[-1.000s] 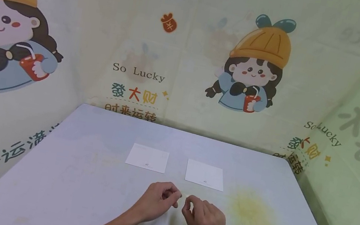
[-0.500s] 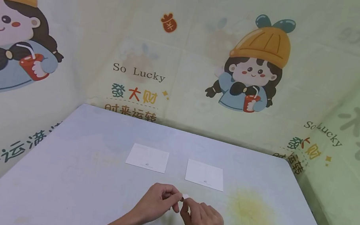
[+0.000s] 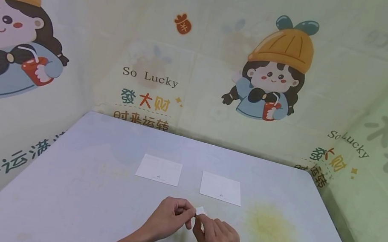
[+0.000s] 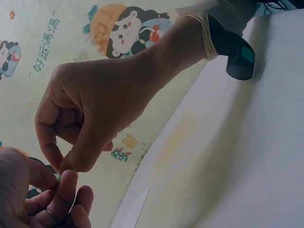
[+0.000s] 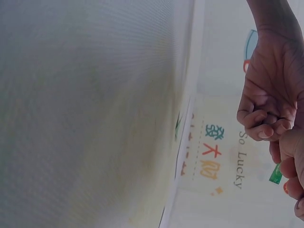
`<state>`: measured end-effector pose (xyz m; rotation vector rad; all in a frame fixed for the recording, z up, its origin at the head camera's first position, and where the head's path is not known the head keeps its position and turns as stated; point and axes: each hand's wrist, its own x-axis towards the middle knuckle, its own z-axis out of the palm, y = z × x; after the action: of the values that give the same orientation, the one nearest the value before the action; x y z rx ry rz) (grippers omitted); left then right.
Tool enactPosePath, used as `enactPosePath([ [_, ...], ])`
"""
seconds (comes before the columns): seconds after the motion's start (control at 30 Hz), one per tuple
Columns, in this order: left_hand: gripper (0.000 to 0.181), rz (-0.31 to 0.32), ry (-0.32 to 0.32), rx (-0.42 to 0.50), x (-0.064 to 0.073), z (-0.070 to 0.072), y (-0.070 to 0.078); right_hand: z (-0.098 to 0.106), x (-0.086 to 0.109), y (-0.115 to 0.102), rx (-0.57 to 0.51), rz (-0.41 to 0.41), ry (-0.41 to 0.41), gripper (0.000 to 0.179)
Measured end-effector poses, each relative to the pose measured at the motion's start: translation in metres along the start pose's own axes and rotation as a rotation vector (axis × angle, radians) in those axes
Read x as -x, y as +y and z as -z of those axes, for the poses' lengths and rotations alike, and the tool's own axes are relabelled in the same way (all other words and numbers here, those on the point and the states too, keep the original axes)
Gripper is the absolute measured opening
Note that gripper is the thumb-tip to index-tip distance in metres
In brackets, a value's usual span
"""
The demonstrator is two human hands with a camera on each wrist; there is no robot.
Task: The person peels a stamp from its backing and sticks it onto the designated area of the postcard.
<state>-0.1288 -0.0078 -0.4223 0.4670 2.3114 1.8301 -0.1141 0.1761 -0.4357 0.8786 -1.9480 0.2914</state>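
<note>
Over the near middle of the table, my left hand (image 3: 168, 217) and right hand (image 3: 219, 240) meet fingertip to fingertip. Between them they pinch a small flat piece (image 3: 201, 211), whose white face shows in the head view. The right wrist view shows a green face of the piece (image 5: 275, 174) below the fingertips. Its exact kind I cannot tell. In the left wrist view, the right hand (image 4: 90, 109) reaches down to the left fingers, and only a speck of green shows there. Most of the piece is hidden by the fingers.
Two white cards with small print lie flat beyond the hands, the left card (image 3: 159, 170) and the right card (image 3: 221, 187). The white table (image 3: 69, 185) has a yellow stain (image 3: 271, 230) on the right. Printed cloth walls (image 3: 203, 70) enclose its back and sides.
My right hand has moved slightly left, and the fingertips, apart a second ago, have come together. More of the small piece's white face now shows above them. The cards have not moved.
</note>
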Motion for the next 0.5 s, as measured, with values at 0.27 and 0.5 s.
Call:
enactPosePath([
  [0.27,0.016,-0.005,0.005,0.030,0.0007,0.0003,0.0009,-0.0019,0.0002,-0.0015,-0.007,0.019,0.022,0.027],
  [0.5,0.015,-0.017,0.008,0.016,-0.0005,0.0017,-0.0004,-0.0011,-0.0004,-0.0037,-0.025,-0.031,-0.009,0.030],
])
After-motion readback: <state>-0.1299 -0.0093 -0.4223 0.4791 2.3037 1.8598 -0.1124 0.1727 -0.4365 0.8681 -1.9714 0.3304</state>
